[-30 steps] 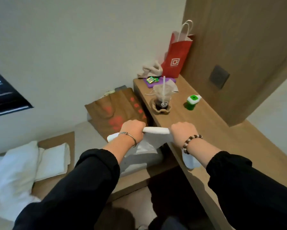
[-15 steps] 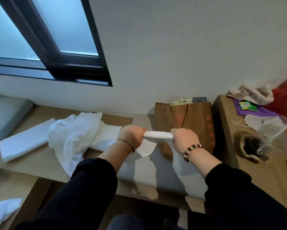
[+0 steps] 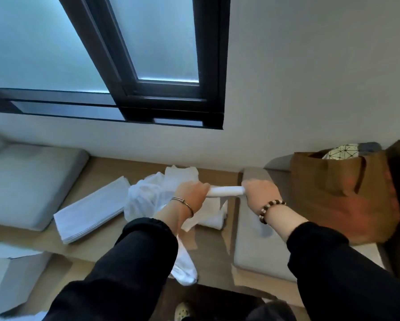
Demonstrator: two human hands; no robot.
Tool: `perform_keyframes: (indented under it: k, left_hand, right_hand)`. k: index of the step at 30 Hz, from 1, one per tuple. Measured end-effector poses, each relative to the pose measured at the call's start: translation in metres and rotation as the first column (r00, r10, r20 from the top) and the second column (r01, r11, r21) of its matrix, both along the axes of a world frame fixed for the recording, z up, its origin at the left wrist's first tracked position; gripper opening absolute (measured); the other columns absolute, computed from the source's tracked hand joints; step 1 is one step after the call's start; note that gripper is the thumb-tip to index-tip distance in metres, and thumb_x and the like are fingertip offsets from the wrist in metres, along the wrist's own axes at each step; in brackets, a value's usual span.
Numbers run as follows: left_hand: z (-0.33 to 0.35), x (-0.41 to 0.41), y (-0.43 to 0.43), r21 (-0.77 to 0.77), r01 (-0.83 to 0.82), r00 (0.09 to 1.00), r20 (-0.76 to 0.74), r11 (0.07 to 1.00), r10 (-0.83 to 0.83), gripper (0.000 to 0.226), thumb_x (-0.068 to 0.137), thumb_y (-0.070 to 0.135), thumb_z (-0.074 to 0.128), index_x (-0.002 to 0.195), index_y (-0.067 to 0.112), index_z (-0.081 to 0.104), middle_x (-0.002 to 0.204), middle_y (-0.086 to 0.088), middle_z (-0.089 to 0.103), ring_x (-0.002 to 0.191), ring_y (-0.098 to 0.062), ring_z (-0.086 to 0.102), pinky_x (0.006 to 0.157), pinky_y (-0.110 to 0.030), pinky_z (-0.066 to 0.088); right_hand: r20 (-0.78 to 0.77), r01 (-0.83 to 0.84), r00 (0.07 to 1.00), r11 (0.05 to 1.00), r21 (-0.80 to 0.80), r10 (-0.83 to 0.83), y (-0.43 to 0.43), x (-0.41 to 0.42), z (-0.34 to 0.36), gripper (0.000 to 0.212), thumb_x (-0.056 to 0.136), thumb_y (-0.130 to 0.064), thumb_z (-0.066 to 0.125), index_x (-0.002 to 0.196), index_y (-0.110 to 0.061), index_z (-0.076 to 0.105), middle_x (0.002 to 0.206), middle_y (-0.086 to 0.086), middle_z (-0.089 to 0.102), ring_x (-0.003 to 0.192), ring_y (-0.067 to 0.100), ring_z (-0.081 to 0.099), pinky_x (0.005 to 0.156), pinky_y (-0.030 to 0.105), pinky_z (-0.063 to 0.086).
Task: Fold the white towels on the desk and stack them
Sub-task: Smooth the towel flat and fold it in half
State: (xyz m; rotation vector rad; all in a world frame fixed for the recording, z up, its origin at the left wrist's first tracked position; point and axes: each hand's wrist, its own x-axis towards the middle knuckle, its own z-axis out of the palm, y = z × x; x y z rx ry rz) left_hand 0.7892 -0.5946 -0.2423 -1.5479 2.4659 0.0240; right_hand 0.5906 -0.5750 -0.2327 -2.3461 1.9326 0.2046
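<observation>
So the left hand and right hand both clench the rolled white towel stretched between them over the ledge. There's a folded towel toward its left end, a crumpled pile beside that, and a brown bag on the right.

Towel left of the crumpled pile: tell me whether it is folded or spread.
Folded. The towel lies as a flat, neat rectangle on the wooden ledge, with stacked layers showing along its near edge.

Black long sleeves, gathered at the cuffs.
Thin metal bangle by the left hand; dark-and-pale bead bracelet by the right hand; pale perforated clog at 6 o'clock.
</observation>
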Motion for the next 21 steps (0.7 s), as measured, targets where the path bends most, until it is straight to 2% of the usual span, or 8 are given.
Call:
perform_keyframes:
  k: [3, 7, 12, 16, 18, 21]
  left_hand:
    - [-0.001, 0.061, -0.011, 0.012, -0.009, 1.000, 0.005, 1.000, 0.009, 0.022, 0.096, 0.013, 0.040, 0.113, 0.015, 0.053, 0.108, -0.005, 0.063, 0.095, -0.027, 0.061, 0.072, -0.033, 0.041]
    - [-0.006, 0.120, -0.027, -0.040, -0.055, 0.998, 0.003, 0.998, 0.055, 0.023, 0.095, 0.013, 0.041, 0.114, 0.016, 0.053, 0.108, -0.002, 0.061, 0.097, -0.023, 0.060, 0.066, -0.030, 0.034]
    - [-0.020, 0.187, -0.027, -0.026, -0.186, 0.981, -0.061, 0.982, 0.184, 0.026, 0.094, 0.013, 0.042, 0.115, 0.017, 0.056, 0.109, -0.003, 0.062, 0.098, -0.026, 0.059, 0.072, -0.032, 0.042]
    - [-0.032, 0.272, -0.027, -0.026, -0.264, 0.962, -0.083, 0.964, 0.261, 0.025, 0.095, 0.014, 0.039, 0.110, 0.018, 0.058, 0.107, -0.003, 0.064, 0.095, -0.028, 0.061, 0.065, -0.029, 0.030]
    - [-0.038, 0.308, -0.033, -0.023, -0.295, 0.951, -0.105, 0.955, 0.292, 0.022, 0.095, 0.015, 0.039, 0.105, 0.016, 0.059, 0.104, -0.005, 0.065, 0.094, -0.030, 0.061, 0.066, -0.030, 0.037]
    - [-0.054, 0.391, -0.043, 0.010, -0.353, 0.926, -0.141, 0.936, 0.351, 0.019, 0.093, 0.017, 0.043, 0.102, 0.018, 0.059, 0.103, -0.004, 0.065, 0.095, -0.030, 0.060, 0.071, -0.034, 0.043]
  right_hand:
    - [-0.004, -0.023, 1.000, 0.999, 0.028, 0.023, -0.011, 0.059, -0.003, 0.019, 0.094, -0.011, 0.042, 0.109, -0.014, 0.054, 0.103, 0.006, 0.059, 0.091, 0.027, 0.062, 0.062, 0.030, 0.037]
    - [-0.007, -0.063, 0.998, 0.998, -0.008, 0.063, -0.033, 0.109, -0.010, 0.018, 0.091, -0.006, 0.044, 0.103, -0.013, 0.056, 0.099, 0.004, 0.057, 0.086, 0.026, 0.062, 0.058, 0.030, 0.036]
    - [-0.044, -0.140, 0.989, 0.990, -0.008, 0.139, -0.064, 0.178, -0.018, 0.016, 0.095, -0.017, 0.046, 0.102, -0.014, 0.060, 0.096, 0.003, 0.061, 0.082, 0.023, 0.063, 0.058, 0.029, 0.037]
    - [-0.056, -0.225, 0.973, 0.973, -0.041, 0.223, -0.076, 0.262, -0.027, 0.019, 0.092, -0.010, 0.045, 0.105, -0.011, 0.059, 0.093, 0.004, 0.064, 0.082, 0.025, 0.062, 0.060, 0.029, 0.035]
    - [-0.030, -0.245, 0.969, 0.968, -0.046, 0.244, -0.081, 0.295, -0.029, 0.025, 0.091, -0.007, 0.043, 0.110, -0.011, 0.058, 0.094, 0.003, 0.062, 0.079, 0.025, 0.062, 0.057, 0.028, 0.034]
    - [-0.019, -0.276, 0.961, 0.959, -0.062, 0.275, -0.093, 0.376, -0.042, 0.024, 0.087, -0.001, 0.044, 0.103, -0.010, 0.059, 0.102, 0.005, 0.058, 0.084, 0.026, 0.060, 0.057, 0.030, 0.033]
